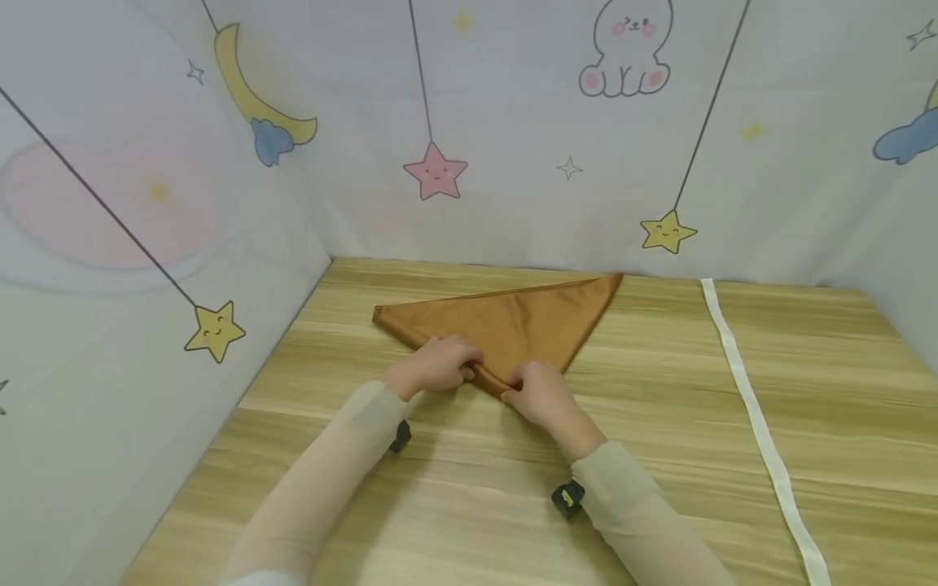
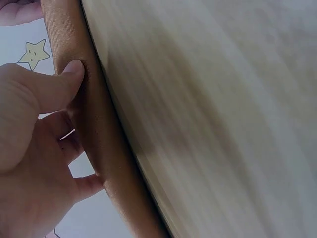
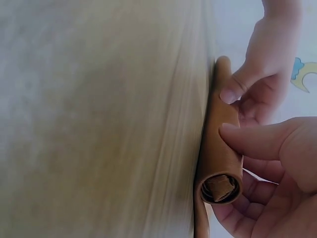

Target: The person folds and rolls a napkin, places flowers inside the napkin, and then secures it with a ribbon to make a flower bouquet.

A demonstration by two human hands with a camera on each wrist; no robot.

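A copper-brown satin-like cloth [image 1: 513,321] lies on the table as a folded triangle, one corner pointing far right. Its near edge is rolled into a tube [image 3: 218,144], whose open end with layers inside faces the right wrist camera. My left hand [image 1: 440,364] grips the roll toward its middle; in the left wrist view its thumb [image 2: 69,82] presses the near side, with fingers behind. Close to the roll's right end, my right hand [image 1: 545,396] holds it between thumb [image 3: 252,139] and fingers. Some fingertips are hidden behind the roll.
A long white strip [image 1: 758,419] runs down the right side of the wood-grain table [image 1: 469,505]. Pale walls printed with stars and moons [image 1: 513,220] stand behind and at both sides. A small black device [image 1: 567,498] sits at the right wrist.
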